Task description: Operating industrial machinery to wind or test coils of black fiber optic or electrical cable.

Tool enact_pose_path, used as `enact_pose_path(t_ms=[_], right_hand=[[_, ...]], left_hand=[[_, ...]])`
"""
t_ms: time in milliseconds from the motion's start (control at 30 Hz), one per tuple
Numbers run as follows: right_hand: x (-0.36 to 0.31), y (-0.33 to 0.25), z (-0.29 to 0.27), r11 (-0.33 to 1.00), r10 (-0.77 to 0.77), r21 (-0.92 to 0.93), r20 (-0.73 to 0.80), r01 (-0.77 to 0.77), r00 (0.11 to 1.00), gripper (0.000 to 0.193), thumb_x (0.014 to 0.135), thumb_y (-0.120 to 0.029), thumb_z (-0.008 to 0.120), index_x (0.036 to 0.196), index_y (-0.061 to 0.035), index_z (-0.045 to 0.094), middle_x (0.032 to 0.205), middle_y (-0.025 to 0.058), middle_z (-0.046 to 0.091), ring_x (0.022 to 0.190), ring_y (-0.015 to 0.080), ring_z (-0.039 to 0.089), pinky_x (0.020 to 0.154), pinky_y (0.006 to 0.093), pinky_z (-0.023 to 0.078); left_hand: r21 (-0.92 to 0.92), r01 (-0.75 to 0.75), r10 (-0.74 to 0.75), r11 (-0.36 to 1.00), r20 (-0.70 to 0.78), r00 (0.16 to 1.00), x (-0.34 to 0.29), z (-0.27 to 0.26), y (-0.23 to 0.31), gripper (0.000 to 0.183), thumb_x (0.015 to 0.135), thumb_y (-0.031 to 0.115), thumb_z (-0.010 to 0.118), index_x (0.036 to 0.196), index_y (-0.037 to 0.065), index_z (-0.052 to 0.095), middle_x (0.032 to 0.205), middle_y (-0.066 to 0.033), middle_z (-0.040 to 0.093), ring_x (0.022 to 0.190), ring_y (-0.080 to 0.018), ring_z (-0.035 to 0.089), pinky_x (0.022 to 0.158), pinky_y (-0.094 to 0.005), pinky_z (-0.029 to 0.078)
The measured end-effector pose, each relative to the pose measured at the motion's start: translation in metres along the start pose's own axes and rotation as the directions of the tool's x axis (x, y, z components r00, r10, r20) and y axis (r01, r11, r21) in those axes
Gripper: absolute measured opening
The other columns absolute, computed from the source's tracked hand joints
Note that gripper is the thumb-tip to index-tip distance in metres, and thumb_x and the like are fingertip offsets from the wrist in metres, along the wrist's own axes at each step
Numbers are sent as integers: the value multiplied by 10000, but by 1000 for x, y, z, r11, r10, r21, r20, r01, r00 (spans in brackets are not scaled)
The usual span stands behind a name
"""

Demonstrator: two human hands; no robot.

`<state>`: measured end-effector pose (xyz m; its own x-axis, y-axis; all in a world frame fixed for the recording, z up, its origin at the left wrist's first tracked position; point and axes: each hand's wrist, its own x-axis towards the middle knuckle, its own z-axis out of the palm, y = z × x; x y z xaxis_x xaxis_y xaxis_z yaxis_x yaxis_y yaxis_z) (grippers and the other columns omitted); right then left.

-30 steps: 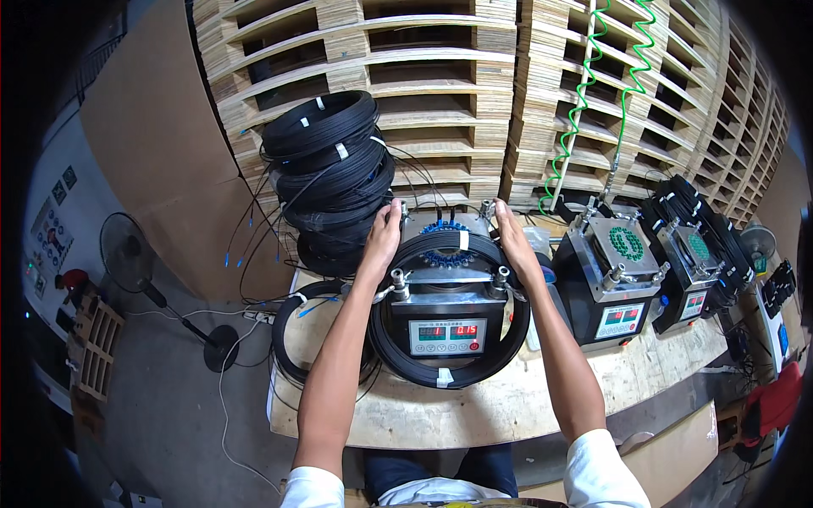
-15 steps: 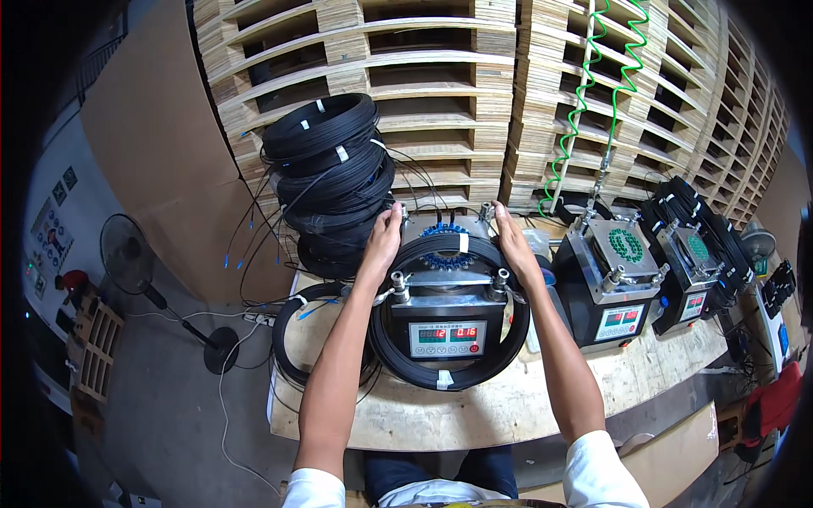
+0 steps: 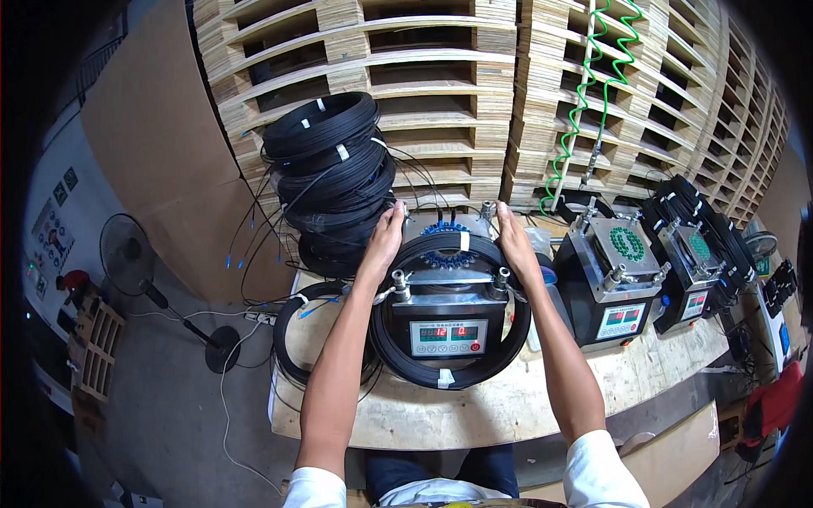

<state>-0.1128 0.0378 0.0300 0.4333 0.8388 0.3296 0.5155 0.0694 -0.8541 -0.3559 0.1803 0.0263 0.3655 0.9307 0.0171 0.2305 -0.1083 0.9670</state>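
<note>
A dark bench machine [image 3: 453, 300] with a metal top and a lit red-and-green display stands in front of me. A ring of small blue fittings [image 3: 447, 240] sits on its top plate. A coil of black cable [image 3: 398, 360], tagged with white tape, hangs tilted round the machine's front. My left hand [image 3: 385, 243] is beside the far left knob post [image 3: 404, 208], fingers stretched forward. On the opposite side, my right hand [image 3: 517, 245] has its fingers extended by the far right knob post [image 3: 488, 210]. The palms and thumbs are mostly hidden.
A tall stack of black cable coils [image 3: 330, 169] is at the left, with another coil [image 3: 288, 339] lying below it. Similar machines [image 3: 622, 262] stand to the right. Wooden pallets [image 3: 423, 85] rise behind, a green spiral hose [image 3: 584, 93] hanging before them. A fan [image 3: 131, 254] stands left.
My right fingertips have shifted slightly outward from the far right post; the left hand barely moves. The digits on the machine's display differ. The fitting on the green hose has swung a little left.
</note>
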Motion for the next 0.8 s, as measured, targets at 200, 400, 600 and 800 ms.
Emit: enact_pose_path(t_ms=[200,400,600,800], right_hand=[[8,19,5,991,-40,130,32,36,999,676,1084,-529,282,1516,-23,400,1539,173,437,1422,253,408,1139,338,325],[-2,3,5,986,-27,166,19,24,999,724,1068,-576,277,1518,-21,394,1546,172,424,1450,252,367,1170,343,280],[-8,-17,5,988,56,143,5,-56,998,726,1069,-567,287,1498,3,416,1523,183,454,1435,265,391,1164,346,294],[-3,-4,0,996,18,92,-26,-15,999,690,1080,-535,294,1450,17,480,1458,197,527,1389,277,456,1155,330,302]], left_hand=[[3,25,-25,1000,-31,999,1,0,0,899,939,752,397,1510,57,396,1478,-274,465,1399,-391,420,1150,-427,314],[27,73,-70,997,-98,993,-9,0,6,952,921,777,391,1554,70,318,1518,-281,413,1431,-409,373,1166,-446,295],[12,40,-40,999,-27,999,-2,-5,0,936,929,771,383,1529,52,364,1511,-272,428,1425,-399,386,1162,-437,301],[-15,0,0,1000,-2,1000,-5,3,4,917,934,753,410,1497,29,409,1494,-269,452,1415,-383,407,1152,-418,313]])
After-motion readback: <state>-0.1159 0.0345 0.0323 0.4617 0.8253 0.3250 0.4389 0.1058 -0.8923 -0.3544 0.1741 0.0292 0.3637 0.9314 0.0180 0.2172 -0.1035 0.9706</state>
